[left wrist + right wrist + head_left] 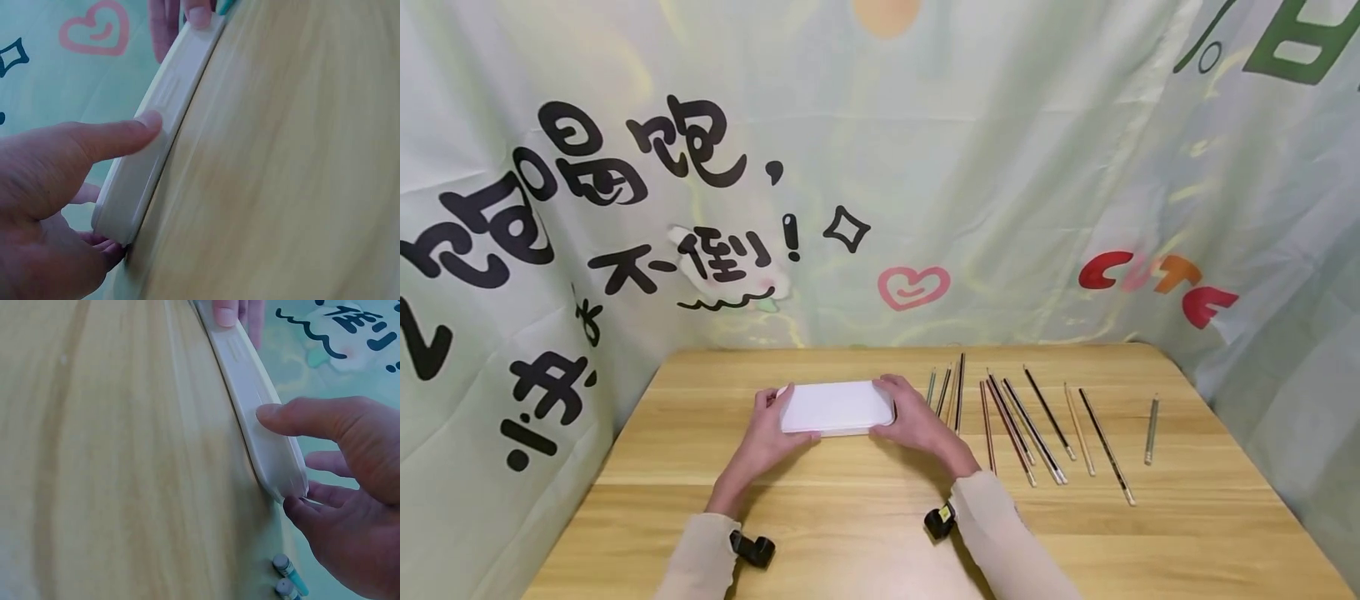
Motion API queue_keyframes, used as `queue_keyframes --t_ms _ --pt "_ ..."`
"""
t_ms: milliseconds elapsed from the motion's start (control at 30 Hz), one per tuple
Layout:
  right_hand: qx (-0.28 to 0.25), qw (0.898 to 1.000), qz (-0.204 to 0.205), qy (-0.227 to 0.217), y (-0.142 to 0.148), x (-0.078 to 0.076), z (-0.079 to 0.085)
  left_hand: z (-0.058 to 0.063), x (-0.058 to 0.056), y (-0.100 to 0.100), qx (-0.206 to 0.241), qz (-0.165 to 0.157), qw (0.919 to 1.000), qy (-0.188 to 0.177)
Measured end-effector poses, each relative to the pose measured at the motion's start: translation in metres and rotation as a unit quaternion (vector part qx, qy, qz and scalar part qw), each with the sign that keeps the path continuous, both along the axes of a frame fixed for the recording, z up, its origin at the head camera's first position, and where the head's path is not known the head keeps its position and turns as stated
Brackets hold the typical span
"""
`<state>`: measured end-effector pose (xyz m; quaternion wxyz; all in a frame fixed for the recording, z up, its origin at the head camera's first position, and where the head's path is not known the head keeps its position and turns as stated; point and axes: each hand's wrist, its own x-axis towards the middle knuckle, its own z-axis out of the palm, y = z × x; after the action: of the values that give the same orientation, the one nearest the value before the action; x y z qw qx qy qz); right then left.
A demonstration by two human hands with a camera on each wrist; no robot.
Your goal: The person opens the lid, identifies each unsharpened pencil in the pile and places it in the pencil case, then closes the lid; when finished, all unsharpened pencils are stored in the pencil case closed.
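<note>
- White box (838, 407) — left hand (773, 432) and right hand (917, 418) grip its ends, thumbs in front.
- Probably positioning it; next likely calls for an even hold.

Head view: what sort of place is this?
Probably a small cloth-screened work area, perhaps a makeshift booth: printed cloth hangs behind and beside a wooden table, where pencils lie spread out near a white case.

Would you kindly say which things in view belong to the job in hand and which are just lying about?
In use:
White case
Left hand, holding one end
Right hand, holding the other

Apparently just lying about:
Loose pencils right of the case
Short pencil, rightmost
</note>
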<state>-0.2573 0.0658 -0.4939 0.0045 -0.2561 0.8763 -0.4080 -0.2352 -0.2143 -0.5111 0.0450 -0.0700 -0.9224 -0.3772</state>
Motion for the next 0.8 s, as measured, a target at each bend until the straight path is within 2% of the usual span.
queue_keyframes --t_ms 233,500,633,800 --pt "-0.007 1.000 -0.002 0.003 0.003 0.003 -0.006 -0.012 0.003 0.008 0.033 0.014 0.9993 -0.010" --pt "-0.004 1.000 -0.008 -0.005 0.008 0.005 -0.005 -0.011 0.000 0.004 0.011 0.002 0.9999 0.012" --pt "-0.002 1.000 -0.007 0.001 0.011 0.005 -0.006 -0.013 0.000 0.004 0.022 -0.006 0.9996 0.016" --pt "-0.005 1.000 -0.001 0.006 0.013 0.005 -0.006 -0.018 0.002 0.008 0.028 -0.001 0.9989 0.038"
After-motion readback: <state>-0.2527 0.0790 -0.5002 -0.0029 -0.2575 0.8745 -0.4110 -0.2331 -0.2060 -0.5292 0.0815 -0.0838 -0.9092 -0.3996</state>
